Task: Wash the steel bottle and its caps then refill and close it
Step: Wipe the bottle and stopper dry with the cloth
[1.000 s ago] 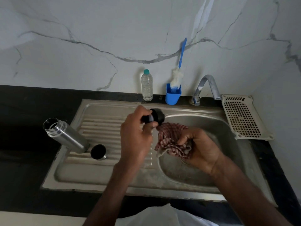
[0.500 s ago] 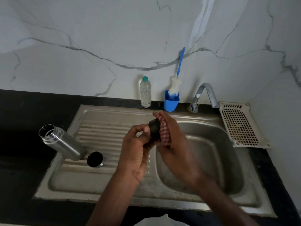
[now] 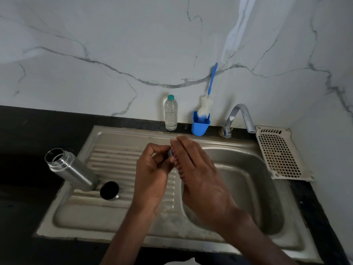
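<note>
Both hands meet above the sink [image 3: 122, 134], over the seam between drainboard and basin. The left hand [image 3: 152, 175] has its fingers curled in, pinching a small dark cap [image 3: 169, 153] at its fingertips (only a sliver of the cap shows between the two hands). The right hand [image 3: 198, 169] presses a red checked cloth [image 3: 178, 165] against that cap; its fingers lie fairly straight and together, the cloth is sandwiched under the palm with just its edge peeking out on the left-hand side, and whether the thumb hooks round the cloth cannot be told. Well off to the left of the left hand, the steel bottle [image 3: 72, 170] lies tilted on the drainboard's edge, open mouth pointing away up-left, its base toward the hands. Just beside the bottle's base, between it and the left wrist, sits a second cap [image 3: 109, 190], dark inside, steel rim, lying on the ribbed drainboard. Beyond the hands, against the marble wall: a clear plastic water bottle [image 3: 171, 115] with a teal lid, upright; right of it a blue cup [image 3: 200, 127] holding a bottle brush [image 3: 208, 94] with a blue handle leaning on the wall. Farther right of the right hand, the tap [image 3: 240, 117] arcs over the basin, and a cream perforated tray [image 3: 278, 153] rests on the black desk [image 3: 28, 131] at the sink's right rim.
</note>
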The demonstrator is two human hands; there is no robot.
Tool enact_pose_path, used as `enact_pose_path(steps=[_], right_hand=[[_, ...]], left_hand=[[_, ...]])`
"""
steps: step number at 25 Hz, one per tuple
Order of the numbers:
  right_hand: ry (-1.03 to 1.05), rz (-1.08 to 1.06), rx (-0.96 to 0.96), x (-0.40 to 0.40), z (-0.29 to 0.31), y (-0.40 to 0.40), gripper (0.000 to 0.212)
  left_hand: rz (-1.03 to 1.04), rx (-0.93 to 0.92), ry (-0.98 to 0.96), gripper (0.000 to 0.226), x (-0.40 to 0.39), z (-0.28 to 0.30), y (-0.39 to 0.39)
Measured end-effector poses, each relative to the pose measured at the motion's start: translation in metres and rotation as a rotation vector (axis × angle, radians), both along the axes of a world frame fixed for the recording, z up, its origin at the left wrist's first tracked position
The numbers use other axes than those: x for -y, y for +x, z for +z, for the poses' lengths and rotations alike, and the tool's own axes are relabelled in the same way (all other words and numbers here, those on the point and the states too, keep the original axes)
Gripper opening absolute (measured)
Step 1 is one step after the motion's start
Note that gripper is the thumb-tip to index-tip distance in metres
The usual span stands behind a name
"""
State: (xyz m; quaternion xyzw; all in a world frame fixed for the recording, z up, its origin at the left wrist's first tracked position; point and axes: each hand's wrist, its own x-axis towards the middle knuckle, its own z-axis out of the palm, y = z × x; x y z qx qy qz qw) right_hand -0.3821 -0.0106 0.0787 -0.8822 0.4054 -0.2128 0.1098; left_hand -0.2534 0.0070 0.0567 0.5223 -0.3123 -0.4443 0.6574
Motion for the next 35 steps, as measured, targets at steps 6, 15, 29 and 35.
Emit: enact_pose_path(steps=[6,15,29,35], right_hand=[[1.188,-0.139,0.8,0.05,0.034,-0.017,0.058],[1.286,-0.155,0.909,0.017,0.005,-0.033,0.051],[0.451,0.119,0.451,0.028,-0.005,-0.013,0.082],[-0.085,0.13,0.021,0.001,-0.014,0.006,0.084]], left_hand=[[0.067,0.358,-0.204,0.038,0.002,-0.01,-0.002],[0.085,0.531,0.039,0.022,0.008,-0.039,0.027],[-0.101,0.153,-0.03,0.018,-0.012,-0.01,0.016],[0.043,0.367,-0.007,0.023,-0.019,-0.013,0.016]])
